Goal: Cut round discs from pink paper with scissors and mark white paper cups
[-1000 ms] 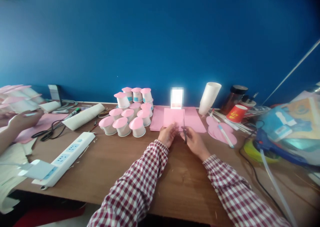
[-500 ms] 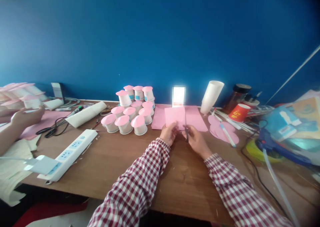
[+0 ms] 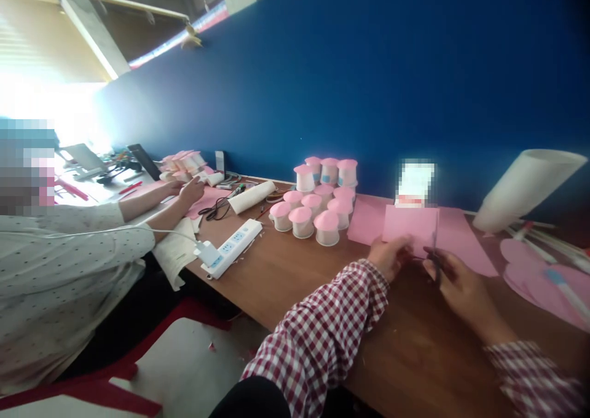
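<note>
My left hand [image 3: 391, 257] is closed on the lower edge of a pink paper sheet [image 3: 405, 222], which stands up in front of me. In my right hand [image 3: 461, 283] is a pair of scissors [image 3: 436, 261], fingers wrapped round the handles and blades pointing away along the sheet's right edge. Behind the held sheet lie larger pink sheets [image 3: 369, 220] on the table. Pink paper circles [image 3: 530, 276] with a marker [image 3: 560, 283] on them lie to the right of my right hand.
Left of my hands stand several white paper cups [image 3: 327, 236] with pink cone tops. Farther left are a power strip [image 3: 233, 249] with a plugged-in charger and a white stack of cups [image 3: 251, 197]. A co-worker [image 3: 78, 258] sits at the left. Another cup stack [image 3: 530, 184] leans at right.
My view has swung left, so the co-worker and the far room appear and the scene shifts right. My hands keep their hold on the pink sheet and the scissors.
</note>
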Motion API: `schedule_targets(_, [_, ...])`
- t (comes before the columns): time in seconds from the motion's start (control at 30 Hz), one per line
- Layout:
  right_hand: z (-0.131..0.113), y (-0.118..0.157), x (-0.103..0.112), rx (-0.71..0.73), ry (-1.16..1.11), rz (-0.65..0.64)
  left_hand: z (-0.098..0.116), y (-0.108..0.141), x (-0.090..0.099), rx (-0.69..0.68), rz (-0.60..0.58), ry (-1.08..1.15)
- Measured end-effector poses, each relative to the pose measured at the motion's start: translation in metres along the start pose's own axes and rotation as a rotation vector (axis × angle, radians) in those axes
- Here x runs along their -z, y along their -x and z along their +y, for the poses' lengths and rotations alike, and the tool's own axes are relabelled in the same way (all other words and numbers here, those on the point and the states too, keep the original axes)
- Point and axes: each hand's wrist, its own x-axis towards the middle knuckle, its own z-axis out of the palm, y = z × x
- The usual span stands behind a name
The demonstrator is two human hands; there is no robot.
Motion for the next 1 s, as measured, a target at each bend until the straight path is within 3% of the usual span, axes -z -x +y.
schedule_targets(0.23, [0.002, -0.001, -0.002, -0.049, -0.033, 0.004, 0.000, 0.000, 0.000, 0.008, -0.021, -0.047])
schedule_targets(0.37, [-0.006, 0.000, -0.001, 0.003, -0.119, 0.023, 0.000, 0.000, -0.002, 0.018, -0.054, -0.079])
schedule_targets(1.0, [-0.015, -0.002, 0.001, -0.038, -0.236, 0.032, 0.000, -0.007, -0.001, 0.008, -0.029, -0.120])
